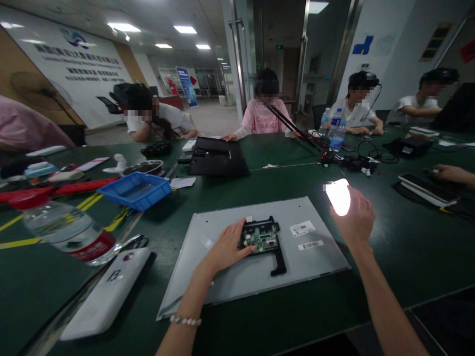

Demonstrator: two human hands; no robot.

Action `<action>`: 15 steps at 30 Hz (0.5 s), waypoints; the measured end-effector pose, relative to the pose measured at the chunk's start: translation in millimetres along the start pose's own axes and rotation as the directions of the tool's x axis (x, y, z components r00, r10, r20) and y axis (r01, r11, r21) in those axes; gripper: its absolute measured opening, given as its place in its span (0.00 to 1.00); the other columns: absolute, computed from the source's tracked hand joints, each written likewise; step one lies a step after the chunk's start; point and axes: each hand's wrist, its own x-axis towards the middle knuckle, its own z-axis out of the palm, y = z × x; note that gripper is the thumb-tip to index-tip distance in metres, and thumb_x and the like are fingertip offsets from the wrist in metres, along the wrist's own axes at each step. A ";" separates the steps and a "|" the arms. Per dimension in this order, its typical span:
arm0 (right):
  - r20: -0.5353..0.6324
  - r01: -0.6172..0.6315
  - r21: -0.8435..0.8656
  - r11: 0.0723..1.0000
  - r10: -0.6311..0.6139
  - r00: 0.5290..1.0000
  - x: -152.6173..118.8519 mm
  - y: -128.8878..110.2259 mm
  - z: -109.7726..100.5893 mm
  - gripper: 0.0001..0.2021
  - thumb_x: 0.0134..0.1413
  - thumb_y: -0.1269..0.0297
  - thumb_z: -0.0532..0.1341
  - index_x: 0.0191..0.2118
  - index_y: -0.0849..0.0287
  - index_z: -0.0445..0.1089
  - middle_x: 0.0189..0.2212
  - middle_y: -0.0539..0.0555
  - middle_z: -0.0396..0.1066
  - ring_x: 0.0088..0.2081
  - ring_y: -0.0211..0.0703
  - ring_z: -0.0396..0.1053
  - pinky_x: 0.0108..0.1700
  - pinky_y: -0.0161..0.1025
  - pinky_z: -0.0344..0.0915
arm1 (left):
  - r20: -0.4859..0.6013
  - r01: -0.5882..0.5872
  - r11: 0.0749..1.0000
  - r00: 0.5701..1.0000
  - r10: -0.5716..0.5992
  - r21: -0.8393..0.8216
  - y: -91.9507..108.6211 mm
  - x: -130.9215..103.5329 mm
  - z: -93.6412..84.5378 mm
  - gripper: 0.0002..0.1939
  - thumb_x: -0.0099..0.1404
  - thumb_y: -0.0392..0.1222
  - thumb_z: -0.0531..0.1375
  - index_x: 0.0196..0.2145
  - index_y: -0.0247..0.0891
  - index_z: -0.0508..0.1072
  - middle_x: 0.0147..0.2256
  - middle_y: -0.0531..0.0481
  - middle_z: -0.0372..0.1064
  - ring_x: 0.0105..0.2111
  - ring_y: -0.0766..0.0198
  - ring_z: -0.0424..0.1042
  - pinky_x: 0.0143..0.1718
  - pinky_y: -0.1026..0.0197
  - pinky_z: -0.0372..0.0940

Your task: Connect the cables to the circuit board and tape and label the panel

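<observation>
My left hand (228,243) lies with fingers stretched out across the left edge of a black plastic bracket (279,259). Its thumb touches the green circuit board (264,241) set in that bracket. Beneath both is a flat grey display panel (230,284), its metal back facing up, with white labels (302,228) to the right of the bracket. Raised over the table beyond the panel's right edge, my right hand (356,217) grips a phone (339,197) whose surface glares white. The glare hides what the phone shows.
On my left stand a water bottle (70,232), a white power bank (107,296) and a blue tray (137,190). A black panel (218,157) lies at the far side. Cables (349,160) and bottles (337,133) are back right. Several people sit around the table (401,252).
</observation>
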 end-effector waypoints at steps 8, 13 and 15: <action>-0.072 0.039 0.027 0.999 -0.037 0.997 1.0 7.1 7.8 0.32 0.46 0.60 0.58 0.59 0.59 0.52 0.52 0.65 0.59 0.50 0.61 0.56 0.45 0.56 0.56 | 0.008 -0.006 1.000 1.000 0.006 0.010 -0.2 1.1 1.2 0.42 0.62 0.59 0.52 0.63 0.34 0.40 0.61 0.37 0.48 0.59 0.49 0.51 0.59 0.47 0.49; -0.081 0.042 0.056 0.998 -0.037 0.996 -0.4 8.3 9.7 0.32 0.46 0.60 0.58 0.59 0.58 0.53 0.52 0.65 0.59 0.50 0.61 0.56 0.45 0.56 0.56 | 0.004 -0.014 1.000 1.000 0.014 0.012 -0.7 0.8 1.5 0.41 0.62 0.58 0.52 0.63 0.34 0.41 0.61 0.37 0.48 0.59 0.49 0.51 0.58 0.47 0.49; -0.055 0.031 0.048 0.998 -0.028 0.998 -1.2 8.1 9.9 0.32 0.46 0.60 0.57 0.59 0.58 0.52 0.52 0.65 0.59 0.50 0.61 0.56 0.45 0.56 0.56 | -0.002 -0.019 1.000 1.000 0.019 0.012 -0.8 0.6 1.5 0.41 0.62 0.58 0.52 0.63 0.34 0.41 0.61 0.38 0.48 0.59 0.49 0.52 0.58 0.47 0.49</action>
